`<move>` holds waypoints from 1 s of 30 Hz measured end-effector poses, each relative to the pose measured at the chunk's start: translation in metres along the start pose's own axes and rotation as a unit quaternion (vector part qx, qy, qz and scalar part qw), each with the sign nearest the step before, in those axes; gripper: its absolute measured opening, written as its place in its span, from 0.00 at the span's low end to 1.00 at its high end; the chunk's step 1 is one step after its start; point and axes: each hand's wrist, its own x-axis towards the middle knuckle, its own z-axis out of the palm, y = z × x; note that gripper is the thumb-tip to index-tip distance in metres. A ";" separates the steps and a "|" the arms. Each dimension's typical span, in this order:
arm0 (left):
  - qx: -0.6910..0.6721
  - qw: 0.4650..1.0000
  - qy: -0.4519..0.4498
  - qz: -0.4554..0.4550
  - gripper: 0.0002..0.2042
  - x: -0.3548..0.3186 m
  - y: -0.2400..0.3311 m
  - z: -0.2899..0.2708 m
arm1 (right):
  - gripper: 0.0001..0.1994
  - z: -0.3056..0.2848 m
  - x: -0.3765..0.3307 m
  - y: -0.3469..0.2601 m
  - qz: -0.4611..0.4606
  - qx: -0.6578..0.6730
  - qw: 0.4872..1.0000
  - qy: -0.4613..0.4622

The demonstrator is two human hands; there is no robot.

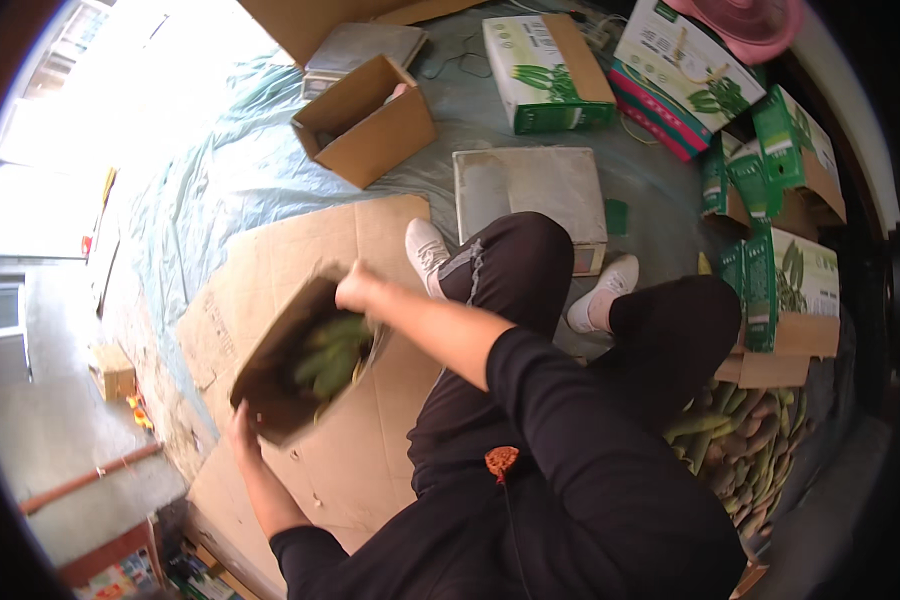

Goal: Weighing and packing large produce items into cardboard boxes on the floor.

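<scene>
Between my two hands is an open brown cardboard box [288, 388], tilted above a flat cardboard sheet. My right hand [355, 287] is closed on its far upper edge, with the arm reaching across my legs. My left hand [242, 432] grips the near left corner. Several long green vegetables [332, 352] lie inside the box, smeared by motion; their exact kind cannot be made out. The flattened cardboard sheet [365, 470] is spread on the floor beneath.
A pile of long green and brownish vegetables [750, 440] lies at my right. Green-and-white printed cartons [805, 275] stack beyond it, with another carton [545, 75] farther off. A small brown box [380, 135] and a grey-white box [525, 190] stand ahead, near my shoes.
</scene>
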 end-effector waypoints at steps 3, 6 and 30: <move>0.012 0.993 0.049 -0.104 0.14 -0.041 -0.063 -0.086 | 0.26 0.046 -0.055 0.002 0.033 0.031 0.983 -0.179; 0.060 0.959 0.110 -0.255 0.19 -0.053 -0.124 -0.085 | 0.16 0.067 -0.047 0.042 0.051 0.081 0.930 -0.354; 0.786 0.476 -0.295 0.260 0.22 0.010 -0.087 0.288 | 0.14 -0.350 -0.273 0.096 -0.370 0.293 0.819 0.326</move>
